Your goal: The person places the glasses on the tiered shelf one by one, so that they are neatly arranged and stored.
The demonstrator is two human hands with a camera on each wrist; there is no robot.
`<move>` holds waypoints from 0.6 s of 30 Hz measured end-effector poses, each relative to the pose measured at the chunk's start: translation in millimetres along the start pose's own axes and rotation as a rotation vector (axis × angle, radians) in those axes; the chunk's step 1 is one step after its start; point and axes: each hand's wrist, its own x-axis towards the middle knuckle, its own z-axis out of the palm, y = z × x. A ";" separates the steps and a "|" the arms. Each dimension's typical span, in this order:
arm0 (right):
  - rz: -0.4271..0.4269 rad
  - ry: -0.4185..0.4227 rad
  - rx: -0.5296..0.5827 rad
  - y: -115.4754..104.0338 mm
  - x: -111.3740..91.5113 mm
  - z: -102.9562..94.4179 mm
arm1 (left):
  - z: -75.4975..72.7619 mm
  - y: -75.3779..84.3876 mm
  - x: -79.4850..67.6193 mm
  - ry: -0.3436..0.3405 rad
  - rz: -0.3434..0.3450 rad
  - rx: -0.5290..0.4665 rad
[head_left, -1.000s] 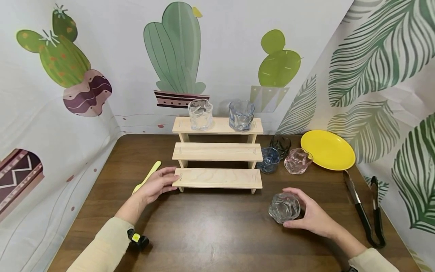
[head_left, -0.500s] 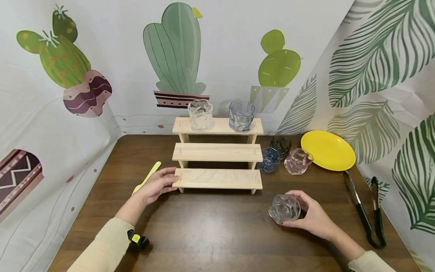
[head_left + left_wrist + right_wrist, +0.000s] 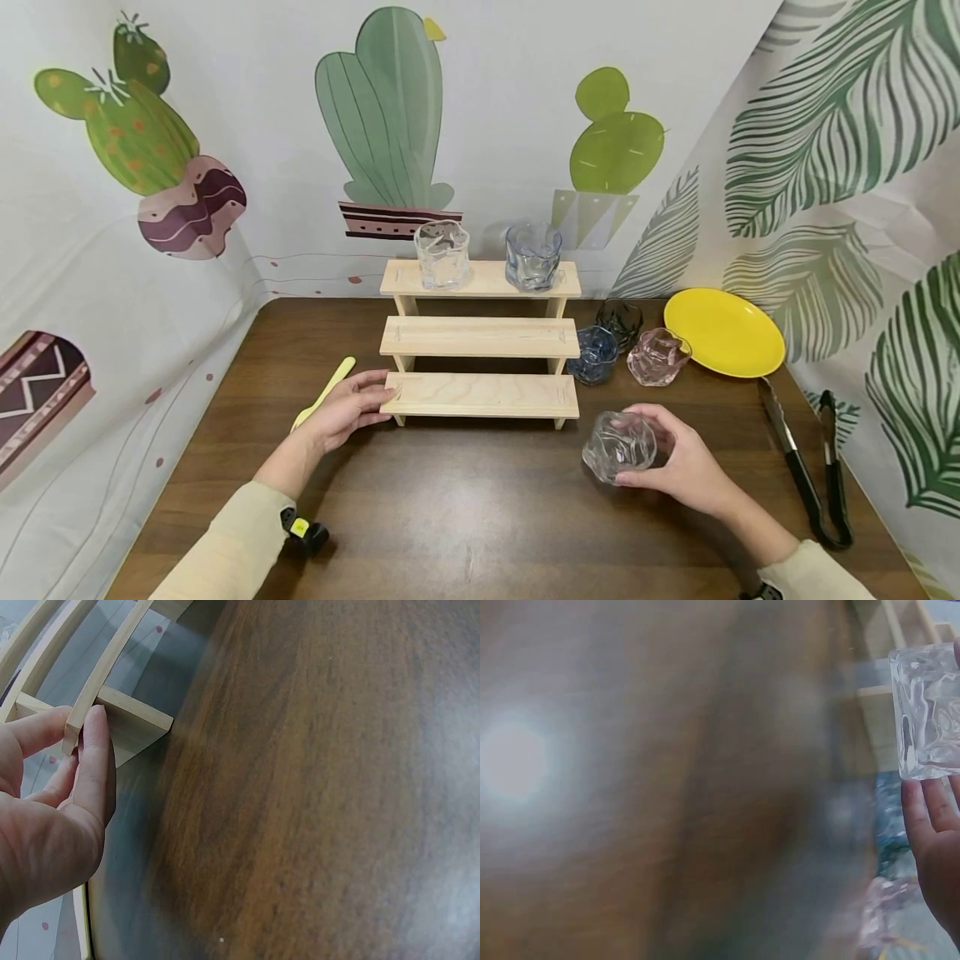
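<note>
The left hand point(image 3: 347, 412) pinched the rack point(image 3: 480, 337) at its near left end; the right hand point(image 3: 684, 463) gripped a clear glass point(image 3: 617, 447), seemingly raised.

Bright head view, soft glare on the table point(image 3: 465, 508) at lower centre; right wrist view blurred, white glare left.

Two glasses point(image 3: 442, 255) stand on the rack point(image 3: 478, 337), a plate point(image 3: 724, 332) and tongs point(image 3: 801, 476) to its right.
</note>
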 end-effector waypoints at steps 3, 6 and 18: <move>0.004 0.016 0.005 -9.8 9.6 0.2 | 0.0 0.0 -0.1 -0.002 0.001 0.001; 0.004 0.031 0.013 -19.7 19.4 0.3 | -0.5 0.2 0.7 -0.006 0.002 0.004; -0.040 0.055 0.021 -56.3 58.7 1.8 | -0.6 0.4 1.0 -0.002 -0.003 -0.007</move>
